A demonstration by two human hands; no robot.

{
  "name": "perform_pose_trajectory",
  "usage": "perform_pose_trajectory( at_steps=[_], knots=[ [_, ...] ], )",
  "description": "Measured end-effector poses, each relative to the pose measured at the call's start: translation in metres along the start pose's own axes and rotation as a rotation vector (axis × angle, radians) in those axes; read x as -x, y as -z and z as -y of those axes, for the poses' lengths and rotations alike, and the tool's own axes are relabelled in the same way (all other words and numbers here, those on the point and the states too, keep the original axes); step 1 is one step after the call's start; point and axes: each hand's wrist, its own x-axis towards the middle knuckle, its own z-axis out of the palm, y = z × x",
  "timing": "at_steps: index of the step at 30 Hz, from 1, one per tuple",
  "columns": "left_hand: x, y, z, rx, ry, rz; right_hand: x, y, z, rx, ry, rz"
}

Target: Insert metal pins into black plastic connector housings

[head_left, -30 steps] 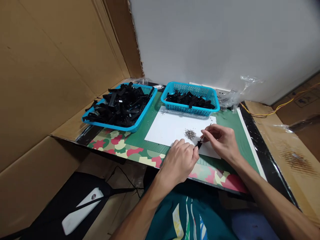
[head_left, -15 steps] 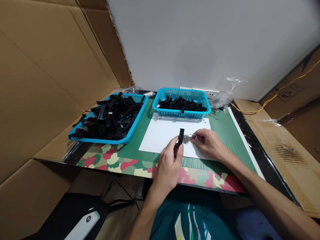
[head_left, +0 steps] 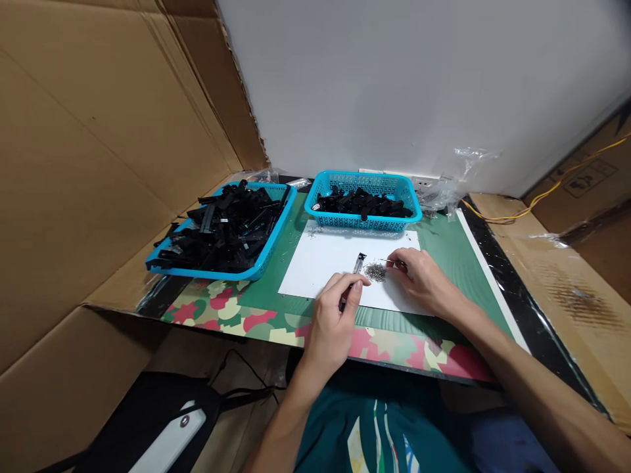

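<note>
My left hand (head_left: 334, 318) is closed around a narrow black plastic part (head_left: 359, 263), whose far end sticks out past the fingers over the white sheet (head_left: 308, 263). The hand covers the rest of it. To the right of the part lies a small heap of tiny metal pieces (head_left: 375, 272), too small to name for certain. Beside that heap, my right hand (head_left: 419, 276) pinches a thin metal-tipped tool (head_left: 386, 261) with a dark handle. Its tip points left, above the heap's far edge. Fingers hide most of the handle.
A blue basket (head_left: 362, 223) heaped with black parts stands behind the sheet. On the left, a wider blue tray (head_left: 261, 263) is piled high with similar parts. Clear plastic bags (head_left: 444, 194) lie at back right. Cardboard (head_left: 123, 131) walls in the left side.
The black part has tipped from nearly upright to a lower angle, and my left fingers now curl across it. My right hand stays near the heap with the tool.
</note>
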Motion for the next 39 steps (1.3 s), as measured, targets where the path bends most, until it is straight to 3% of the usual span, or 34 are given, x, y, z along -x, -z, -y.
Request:
perform_pose_trajectory(
  at_steps=[11, 20, 30, 34, 39],
  knots=[
    [-0.001, -0.002, 0.002, 0.015, -0.001, -0.004, -0.003, -0.002, 0.001, -0.053, -0.020, -0.171],
    [-0.002, -0.003, 0.004, 0.047, -0.003, -0.021, 0.007, 0.000, 0.021, -0.330, 0.083, 0.079],
    [-0.004, -0.009, 0.003, -0.066, 0.047, 0.002, 0.005, -0.009, 0.005, 0.350, 0.387, -0.021],
    [-0.004, -0.010, 0.004, -0.077, 0.037, -0.009, 0.006, -0.006, 0.007, 0.449, 0.472, -0.007],
    [-0.002, -0.010, 0.006, -0.068, 0.032, -0.019, 0.007, -0.002, 0.001, 0.455, 0.451, -0.001]
  ],
)
